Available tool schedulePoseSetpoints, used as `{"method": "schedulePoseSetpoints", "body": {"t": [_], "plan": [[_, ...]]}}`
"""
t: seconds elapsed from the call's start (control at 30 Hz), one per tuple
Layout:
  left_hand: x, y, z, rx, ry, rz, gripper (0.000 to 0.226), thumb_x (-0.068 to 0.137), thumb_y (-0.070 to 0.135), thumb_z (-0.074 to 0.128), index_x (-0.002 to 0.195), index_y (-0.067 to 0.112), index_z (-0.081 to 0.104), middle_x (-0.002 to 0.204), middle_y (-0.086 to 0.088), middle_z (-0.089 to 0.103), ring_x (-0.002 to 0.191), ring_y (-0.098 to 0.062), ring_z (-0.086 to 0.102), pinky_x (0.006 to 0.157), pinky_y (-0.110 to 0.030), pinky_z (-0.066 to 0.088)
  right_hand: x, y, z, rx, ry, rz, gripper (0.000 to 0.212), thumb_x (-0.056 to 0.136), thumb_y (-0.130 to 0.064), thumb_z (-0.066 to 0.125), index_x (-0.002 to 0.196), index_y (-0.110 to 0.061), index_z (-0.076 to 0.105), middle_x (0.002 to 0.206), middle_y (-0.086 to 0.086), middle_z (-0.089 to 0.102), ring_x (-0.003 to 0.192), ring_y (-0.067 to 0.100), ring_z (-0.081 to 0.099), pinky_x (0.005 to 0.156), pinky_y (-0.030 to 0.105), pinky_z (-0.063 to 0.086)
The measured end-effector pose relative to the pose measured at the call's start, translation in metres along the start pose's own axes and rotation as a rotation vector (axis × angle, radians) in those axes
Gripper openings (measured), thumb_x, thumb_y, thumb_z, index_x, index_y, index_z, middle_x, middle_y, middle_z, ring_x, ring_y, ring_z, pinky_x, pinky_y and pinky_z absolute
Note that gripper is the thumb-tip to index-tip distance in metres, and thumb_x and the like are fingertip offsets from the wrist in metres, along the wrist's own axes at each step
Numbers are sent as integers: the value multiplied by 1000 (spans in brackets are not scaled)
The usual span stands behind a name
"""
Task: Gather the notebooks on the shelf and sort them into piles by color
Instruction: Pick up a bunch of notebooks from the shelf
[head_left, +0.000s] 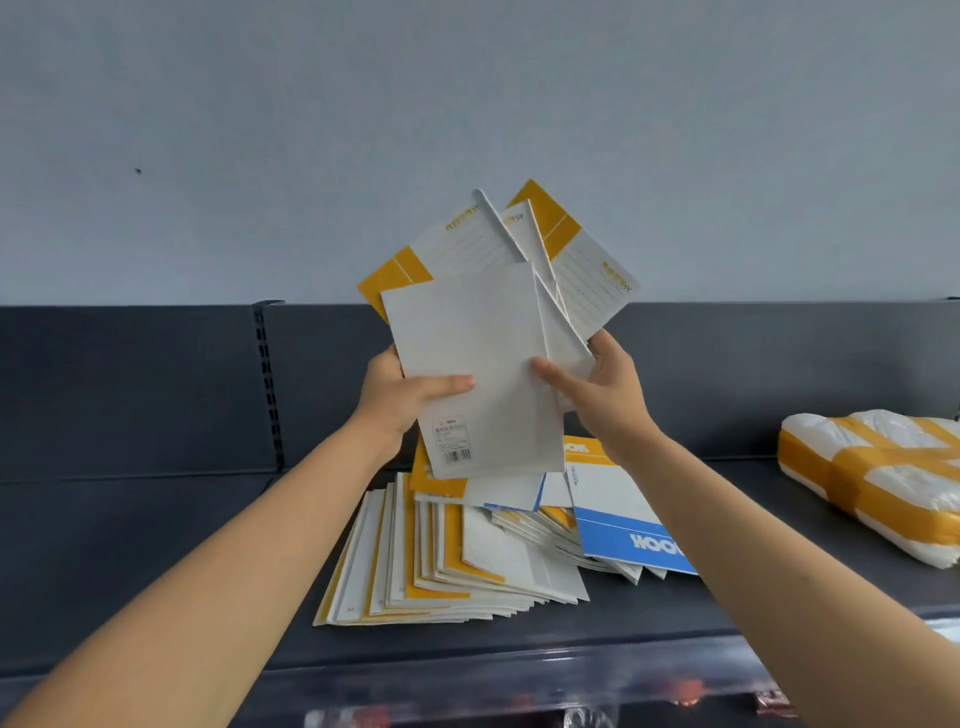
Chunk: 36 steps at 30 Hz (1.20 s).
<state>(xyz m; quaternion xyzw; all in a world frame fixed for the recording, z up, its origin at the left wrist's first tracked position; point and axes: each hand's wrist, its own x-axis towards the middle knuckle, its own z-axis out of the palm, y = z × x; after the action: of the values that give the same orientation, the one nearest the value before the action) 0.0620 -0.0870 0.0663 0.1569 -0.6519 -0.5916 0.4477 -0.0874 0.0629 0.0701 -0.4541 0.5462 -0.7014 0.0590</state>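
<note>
we are gripping a fan of notebooks (478, 358) above the shelf (156, 571): our left hand (400, 395) is pinching the front white cover, our right hand (597, 397) is clamping those behind. the fan is splaying loosely, so one could be sliding out onto the sprawled yellow-and-white pile (441, 566). we are counting at least four held, three showing yellow; two blue notebooks (623, 519) below; one taped bundle (872, 478) well apart.

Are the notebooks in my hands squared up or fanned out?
Fanned out. The held notebooks splay at different angles above the left hand and right hand, yellow corners sticking out both sides.
</note>
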Motion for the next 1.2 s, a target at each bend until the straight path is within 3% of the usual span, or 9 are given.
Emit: {"method": "schedulePoseSetpoints", "body": {"t": [0.13, 0.23, 0.4, 0.57, 0.67, 0.77, 0.87, 1.03, 1.2], "plan": [[0, 4, -9, -75, 110, 75, 65, 64, -5, 84, 119, 14, 56, 113, -2, 69, 104, -15, 67, 84, -36, 58, -1, 7, 1, -45, -33, -42, 42, 79, -14, 78, 107, -34, 54, 109, -10, 66, 99, 15, 68, 81, 39, 58], [-1, 5, -13, 2, 99, 137, 72, 64, -3, 85, 123, 19, 50, 115, 1, 66, 104, -9, 65, 80, -27, 56, 0, 12, 0, -164, -111, 37, 42, 78, -21, 79, 112, -23, 55, 109, -4, 66, 97, 15, 68, 83, 43, 58], [-4, -5, -23, 193, 57, 165, 61, 63, 6, 89, 113, 23, 57, 108, 5, 69, 99, -6, 67, 82, -31, 56, -1, 23, -2, -380, -221, 190, 47, 72, -25, 83, 111, -17, 58, 103, -3, 67, 94, 17, 66, 88, 43, 56], [-10, -5, -27, 182, 111, 90, 47, 62, 12, 91, 100, 21, 66, 98, 5, 73, 91, -10, 70, 70, -27, 58, 4, 26, 4, -660, -250, 332, 90, 33, -75, 73, 109, -29, 57, 108, -9, 64, 101, 19, 61, 100, 48, 42], [-16, -6, -17, 56, 93, -35, 46, 65, 9, 88, 103, 19, 65, 99, 3, 72, 87, -10, 70, 63, -24, 56, 2, 25, 10, -422, -181, 321, 79, 47, -44, 92, 114, -26, 56, 109, -6, 66, 102, 19, 63, 91, 42, 52], [-23, -14, -2, 51, 48, -76, 45, 64, 7, 88, 100, 21, 66, 98, 2, 73, 88, -13, 70, 67, -28, 57, -6, 24, 22, -221, -163, 238, 77, 58, -15, 92, 122, -21, 50, 114, -2, 64, 104, 19, 63, 85, 38, 55], [-21, -18, 5, 19, 31, -85, 45, 65, 3, 87, 100, 21, 66, 99, 2, 74, 90, -15, 71, 73, -33, 59, -10, 26, 24, -167, -90, 195, 74, 60, -10, 91, 120, -19, 48, 113, -1, 62, 102, 16, 61, 81, 35, 56], [-15, -18, -6, 257, -182, -102, 56, 78, -4, 74, 125, 18, 49, 111, 2, 67, 102, -16, 66, 70, -23, 54, -15, 36, 0, -63, -12, 242, 76, 61, -3, 88, 122, -16, 45, 114, 4, 62, 103, 21, 62, 80, 38, 56], [-16, -15, -11, 391, -337, -132, 62, 87, -2, 66, 134, 28, 40, 117, 2, 63, 103, -15, 67, 76, -30, 59, -11, 39, -23, 85, -242, 401, 74, 79, 7, 72, 136, -19, 33, 126, 14, 58, 109, 29, 62, 79, 38, 58]]}}
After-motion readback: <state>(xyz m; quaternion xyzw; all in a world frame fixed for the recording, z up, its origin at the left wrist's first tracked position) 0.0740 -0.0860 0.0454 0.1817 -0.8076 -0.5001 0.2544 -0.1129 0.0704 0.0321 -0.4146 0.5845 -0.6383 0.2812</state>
